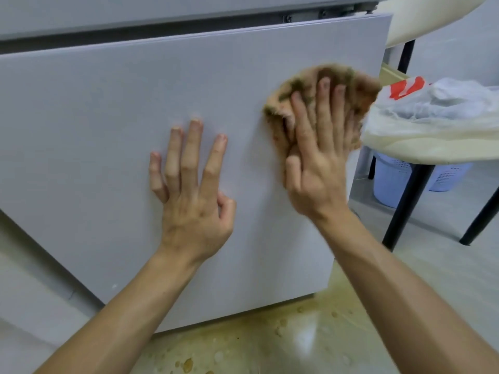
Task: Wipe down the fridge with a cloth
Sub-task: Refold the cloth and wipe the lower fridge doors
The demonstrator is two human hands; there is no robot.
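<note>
The white lower fridge door (108, 125) fills most of the view. My left hand (191, 190) lies flat against its middle with straight, spread fingers. My right hand (318, 155) presses a stained tan cloth (359, 87) against the door near its right edge, fingers straight over the cloth. The cloth has dark greenish marks and looks blurred.
A cream chair (421, 144) with black legs stands close on the right, carrying a white plastic bag (442, 103) with red print. A pale blue basket (391, 182) sits under it. Brownish liquid is spilled on the floor (297, 333) below the fridge.
</note>
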